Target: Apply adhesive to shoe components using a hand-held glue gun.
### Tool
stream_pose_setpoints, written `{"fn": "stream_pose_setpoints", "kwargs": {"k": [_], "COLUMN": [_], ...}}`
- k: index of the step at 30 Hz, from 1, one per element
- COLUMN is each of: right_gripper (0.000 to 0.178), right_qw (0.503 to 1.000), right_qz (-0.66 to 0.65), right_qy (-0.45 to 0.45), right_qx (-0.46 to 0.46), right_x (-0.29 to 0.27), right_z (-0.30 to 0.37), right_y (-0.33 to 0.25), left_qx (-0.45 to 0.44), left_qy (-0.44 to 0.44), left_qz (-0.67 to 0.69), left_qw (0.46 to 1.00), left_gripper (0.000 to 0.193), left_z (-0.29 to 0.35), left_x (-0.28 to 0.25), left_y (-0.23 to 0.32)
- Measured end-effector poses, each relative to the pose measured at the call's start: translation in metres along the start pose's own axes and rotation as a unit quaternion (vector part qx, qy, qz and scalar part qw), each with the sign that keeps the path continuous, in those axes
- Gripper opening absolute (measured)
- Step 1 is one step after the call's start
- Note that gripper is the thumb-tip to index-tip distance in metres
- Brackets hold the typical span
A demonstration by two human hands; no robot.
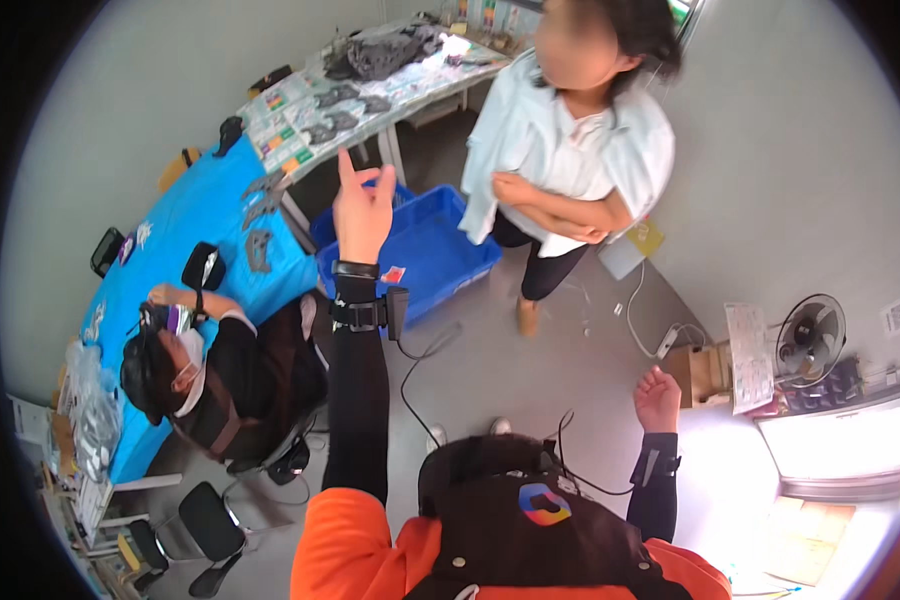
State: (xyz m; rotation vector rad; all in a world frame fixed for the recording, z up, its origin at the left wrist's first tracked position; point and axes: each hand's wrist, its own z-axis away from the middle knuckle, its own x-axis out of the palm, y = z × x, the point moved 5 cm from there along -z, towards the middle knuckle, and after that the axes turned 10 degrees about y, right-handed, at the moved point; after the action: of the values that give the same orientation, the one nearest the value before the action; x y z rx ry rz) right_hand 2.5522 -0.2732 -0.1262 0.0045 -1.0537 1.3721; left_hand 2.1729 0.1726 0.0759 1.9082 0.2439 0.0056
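Note:
My left hand [363, 215] is raised in front of me, with a finger pointing away and another finger spread apart from it. Nothing is in it. Below its wrist sits a black strapped device [362, 315] with a cable hanging off. Beyond that hand lies a large blue plastic crate [440, 245] on the floor. My right hand [657, 402] is lower, at the right, its fingers curled in and no object showing in them. A black band [658, 458] wraps that wrist.
A person [580, 150] with folded arms stands ahead. Another person [230, 375], masked, sits at the blue-covered table [180, 260]. Dark grey pieces [385, 55] lie on the far table. At right are a fan [811, 335], a cardboard box [698, 375] and floor cables.

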Motion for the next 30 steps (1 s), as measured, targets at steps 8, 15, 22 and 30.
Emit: {"fn": "stream_pose_setpoints", "kwargs": {"k": [8,15,22,30], "right_gripper": [0.004,0.004,0.008,0.013], "right_qw": [0.998,0.987,0.96,0.943], "right_qz": [-0.031,0.112,0.223,0.267], "right_qy": [0.021,0.035,-0.024,-0.057], "right_qx": [0.046,0.106,0.17,0.192], "right_x": [-0.078,-0.096,-0.146,-0.185], "right_z": [0.013,-0.026,-0.069,-0.064], "right_y": [0.047,0.049,-0.004,-0.067], "left_qx": [-0.572,-0.678,-0.639,-0.572], "left_qy": [-0.248,-0.168,0.033,0.153], "left_qz": [0.206,-0.079,-0.015,0.047], "left_qw": [0.755,0.711,0.769,0.805], "left_gripper": [0.05,0.054,0.053,0.055], "left_z": [0.251,0.496,0.685,0.846], "left_x": [-0.102,-0.299,-0.315,-0.293], "left_y": [-0.318,-0.361,-0.27,-0.154]}}
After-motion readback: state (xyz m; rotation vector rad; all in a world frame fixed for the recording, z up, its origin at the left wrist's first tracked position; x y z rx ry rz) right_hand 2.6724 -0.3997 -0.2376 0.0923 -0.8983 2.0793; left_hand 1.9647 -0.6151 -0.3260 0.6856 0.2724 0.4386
